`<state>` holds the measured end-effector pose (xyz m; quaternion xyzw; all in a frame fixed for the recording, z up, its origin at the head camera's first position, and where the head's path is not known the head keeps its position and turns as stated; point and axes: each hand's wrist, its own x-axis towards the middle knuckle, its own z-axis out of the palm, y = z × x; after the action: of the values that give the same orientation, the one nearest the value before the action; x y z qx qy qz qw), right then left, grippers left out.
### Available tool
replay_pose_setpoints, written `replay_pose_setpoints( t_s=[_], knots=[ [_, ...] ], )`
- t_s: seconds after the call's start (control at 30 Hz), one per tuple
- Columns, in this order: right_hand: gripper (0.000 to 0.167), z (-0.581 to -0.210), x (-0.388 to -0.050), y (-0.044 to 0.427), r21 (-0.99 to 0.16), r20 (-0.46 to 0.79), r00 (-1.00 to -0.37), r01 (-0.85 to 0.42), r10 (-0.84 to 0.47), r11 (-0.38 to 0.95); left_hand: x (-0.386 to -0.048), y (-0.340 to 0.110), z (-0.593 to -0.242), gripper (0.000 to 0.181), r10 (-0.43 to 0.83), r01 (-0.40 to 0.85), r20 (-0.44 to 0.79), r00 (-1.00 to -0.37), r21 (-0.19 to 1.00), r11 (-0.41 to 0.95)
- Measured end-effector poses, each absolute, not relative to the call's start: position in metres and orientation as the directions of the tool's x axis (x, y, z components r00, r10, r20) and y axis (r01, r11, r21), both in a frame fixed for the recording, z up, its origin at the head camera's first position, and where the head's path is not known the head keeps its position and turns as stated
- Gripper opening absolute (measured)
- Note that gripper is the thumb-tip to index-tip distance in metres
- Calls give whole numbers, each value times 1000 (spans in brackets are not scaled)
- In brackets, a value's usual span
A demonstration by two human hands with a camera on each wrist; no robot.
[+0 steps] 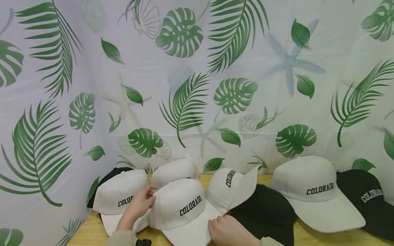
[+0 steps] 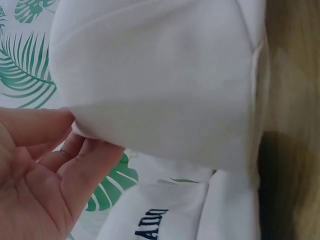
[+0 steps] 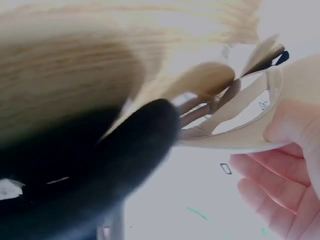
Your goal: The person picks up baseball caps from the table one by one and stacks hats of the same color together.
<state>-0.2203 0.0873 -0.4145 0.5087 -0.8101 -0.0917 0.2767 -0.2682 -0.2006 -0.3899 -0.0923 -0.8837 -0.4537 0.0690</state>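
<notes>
A white baseball cap (image 1: 172,201) with black COLORADO lettering is between my two hands at the front of the table. My left hand (image 1: 140,205) pinches the crown at its left side; in the left wrist view, thumb and fingers (image 2: 97,165) meet at the edge of the white cloth. With my right hand (image 1: 230,231) I grip the brim at its right edge. The right wrist view shows the thumb on one face of the brim (image 3: 250,142) and the fingers on the other. Behind my left hand sits another white cap (image 1: 120,188).
On the wooden table (image 1: 89,227) stand more caps: a white one (image 1: 175,169) behind, a tilted white one (image 1: 231,188), a black one (image 1: 264,212), a larger white one (image 1: 307,177) and a black one (image 1: 358,184) at right. A leaf-patterned cloth (image 1: 197,61) hangs behind.
</notes>
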Motion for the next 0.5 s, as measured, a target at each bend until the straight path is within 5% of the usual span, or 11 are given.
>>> replay_pose_setpoints(
  t_s=[0.1,0.3,0.5],
  knots=[
    [23,-411,-214,84,486,360,-264,-766,-895,421,-269,-199,-385,23,97,256,246,-964,775,578],
    [37,-407,-202,74,612,320,-164,-716,-933,336,-274,-197,-377,9,127,328,321,-939,712,621],
    [37,-405,-190,59,562,119,-281,-772,-952,298,-290,-202,-382,16,199,371,321,-926,678,634]
  ],
)
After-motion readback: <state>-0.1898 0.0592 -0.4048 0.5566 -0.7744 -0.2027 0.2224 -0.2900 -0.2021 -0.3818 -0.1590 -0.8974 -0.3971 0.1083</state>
